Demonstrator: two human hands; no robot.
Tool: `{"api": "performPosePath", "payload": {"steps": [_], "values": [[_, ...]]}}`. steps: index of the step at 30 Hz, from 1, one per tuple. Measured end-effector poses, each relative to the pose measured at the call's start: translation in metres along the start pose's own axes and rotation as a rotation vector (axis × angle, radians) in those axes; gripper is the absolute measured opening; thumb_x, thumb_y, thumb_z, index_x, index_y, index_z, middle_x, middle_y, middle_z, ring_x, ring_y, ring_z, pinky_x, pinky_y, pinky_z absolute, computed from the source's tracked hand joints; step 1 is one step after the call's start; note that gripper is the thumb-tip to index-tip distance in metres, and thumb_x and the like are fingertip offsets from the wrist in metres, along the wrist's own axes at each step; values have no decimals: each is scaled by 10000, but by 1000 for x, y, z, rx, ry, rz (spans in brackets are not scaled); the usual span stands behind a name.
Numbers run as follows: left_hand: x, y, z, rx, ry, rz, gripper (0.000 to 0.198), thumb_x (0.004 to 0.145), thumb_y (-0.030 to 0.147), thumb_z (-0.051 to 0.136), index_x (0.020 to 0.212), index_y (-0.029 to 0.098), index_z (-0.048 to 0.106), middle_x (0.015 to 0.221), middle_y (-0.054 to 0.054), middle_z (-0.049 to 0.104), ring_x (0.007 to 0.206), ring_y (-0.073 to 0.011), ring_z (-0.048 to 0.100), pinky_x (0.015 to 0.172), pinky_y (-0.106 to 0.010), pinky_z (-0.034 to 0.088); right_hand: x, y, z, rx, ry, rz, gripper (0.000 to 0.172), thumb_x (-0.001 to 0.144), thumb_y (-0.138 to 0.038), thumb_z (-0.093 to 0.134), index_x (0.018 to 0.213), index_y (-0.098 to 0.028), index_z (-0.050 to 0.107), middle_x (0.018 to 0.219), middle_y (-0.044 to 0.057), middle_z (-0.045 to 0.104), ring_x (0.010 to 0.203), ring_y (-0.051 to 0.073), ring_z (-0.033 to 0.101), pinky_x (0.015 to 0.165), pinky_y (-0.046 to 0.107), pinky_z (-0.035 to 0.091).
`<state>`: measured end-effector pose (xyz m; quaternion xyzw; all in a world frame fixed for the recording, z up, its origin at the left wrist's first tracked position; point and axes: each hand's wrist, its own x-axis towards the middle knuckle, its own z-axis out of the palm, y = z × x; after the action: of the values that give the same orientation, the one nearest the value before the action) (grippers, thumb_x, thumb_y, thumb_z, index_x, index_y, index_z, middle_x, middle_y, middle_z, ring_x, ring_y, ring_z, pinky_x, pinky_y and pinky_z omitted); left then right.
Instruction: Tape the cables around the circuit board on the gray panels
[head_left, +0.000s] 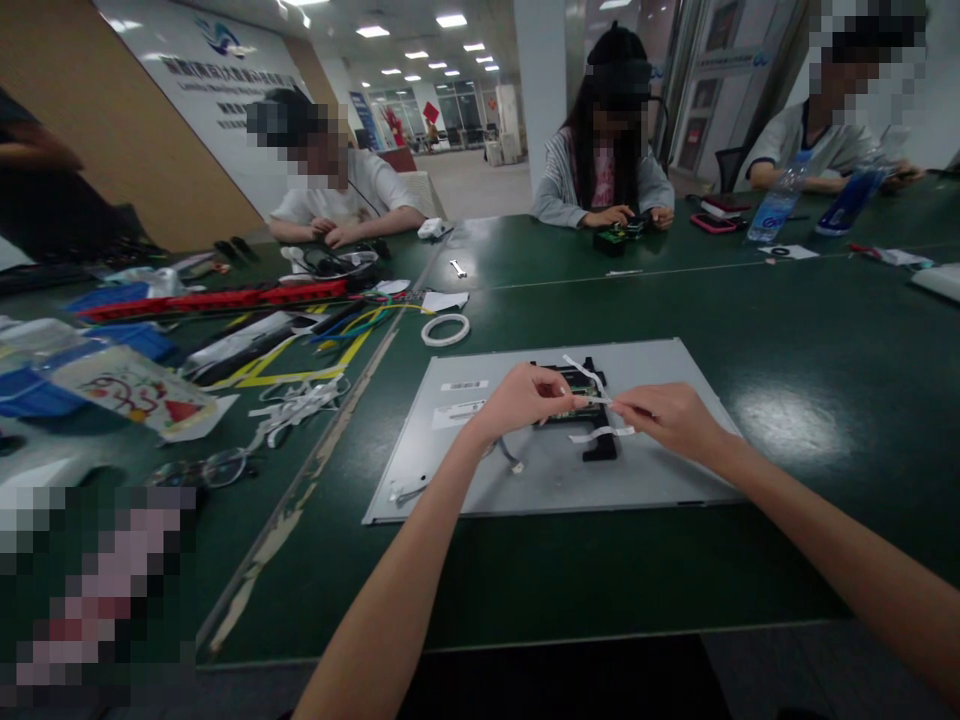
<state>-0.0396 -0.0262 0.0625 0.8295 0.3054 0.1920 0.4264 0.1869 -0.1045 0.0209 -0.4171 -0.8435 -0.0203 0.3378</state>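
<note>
A grey metal panel [645, 470] lies flat on the green table [825, 330] in front of me. A black bracket with a small circuit board [592, 450] sits at the panel's middle. My left hand [521, 400] and my right hand [667, 418] hover just above it, both pinched on the ends of a thin white ribbon strip [600, 400]. More white strip [600, 435] curls below and above the pinch. White barcode labels [463, 386] are stuck on the panel's left part.
A roll of white tape [445, 329] lies beyond the panel. To the left are cables, red and blue parts [217, 298], white strip scraps [300, 405] and glasses [202, 468]. Three people sit working at the far side; water bottles [780, 200] stand at the right.
</note>
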Motion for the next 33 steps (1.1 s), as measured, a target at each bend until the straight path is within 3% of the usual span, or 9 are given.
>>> {"api": "performPosePath", "payload": {"steps": [3, 6, 10, 12, 15, 18, 23, 26, 33], "values": [[-2, 1, -5, -45, -34, 7, 348, 774, 446, 577, 711, 110, 639, 533, 20, 525, 428, -47, 405, 418, -171, 283, -1, 5, -2, -40, 27, 11, 276, 935, -318, 430, 887, -171, 659, 825, 41, 678, 674, 120, 606, 587, 235, 395], [-1, 2, -7, -23, 17, -13, 400, 835, 464, 486, 751, 108, 649, 565, 7, 548, 425, -48, 397, 417, -174, 285, -1, 7, -2, -64, 52, 22, 277, 932, -321, 435, 877, -171, 660, 809, 42, 677, 659, 120, 601, 579, 236, 390], [1, 6, 0, 23, 108, 57, 366, 811, 417, 549, 1054, 155, 623, 913, -44, 635, 515, -46, 443, 478, -176, 341, 1, 3, -2, -63, 33, 21, 270, 929, -309, 434, 858, -172, 655, 792, 38, 672, 645, 122, 590, 580, 243, 373], [3, 7, 6, 35, 86, 112, 378, 789, 382, 591, 1114, 191, 601, 1015, -49, 625, 584, -58, 482, 537, -186, 382, 2, -1, -1, -34, 15, 22, 278, 928, -310, 431, 833, -171, 652, 769, 35, 665, 641, 124, 583, 579, 245, 363], [3, 8, 13, 45, -13, 142, 247, 833, 365, 539, 889, 168, 677, 825, -32, 645, 665, -92, 538, 615, -207, 417, 4, -6, -1, 36, -11, 25, 297, 928, -313, 420, 804, -169, 648, 729, 29, 650, 620, 117, 566, 573, 244, 353], [2, 9, 15, 26, -55, 159, 314, 874, 354, 479, 739, 154, 681, 720, -30, 634, 682, -99, 562, 663, -220, 432, 4, -7, -1, 106, -20, 49, 313, 927, -315, 415, 766, -164, 638, 672, 16, 627, 578, 104, 537, 558, 236, 342], [0, 15, 17, -40, -128, 184, 307, 882, 348, 478, 771, 159, 693, 750, -39, 650, 707, -102, 574, 680, -226, 444, 4, -2, 1, 231, -36, 170, 323, 924, -333, 422, 732, -164, 619, 600, -10, 587, 545, 92, 518, 541, 216, 342], [1, 15, 18, -40, -112, 183, 300, 879, 348, 483, 784, 159, 695, 771, -41, 653, 724, -104, 572, 700, -233, 444, 4, -1, 2, 254, -61, 195, 331, 932, -322, 403, 718, -166, 602, 595, -17, 580, 553, 91, 526, 571, 216, 362], [3, 6, 13, -24, -62, 124, 291, 853, 371, 514, 771, 153, 689, 768, -41, 650, 718, -107, 569, 681, -236, 440, 6, -7, -2, 191, -37, 65, 244, 925, -267, 416, 978, -165, 632, 878, 46, 661, 753, 132, 596, 677, 251, 428]]}}
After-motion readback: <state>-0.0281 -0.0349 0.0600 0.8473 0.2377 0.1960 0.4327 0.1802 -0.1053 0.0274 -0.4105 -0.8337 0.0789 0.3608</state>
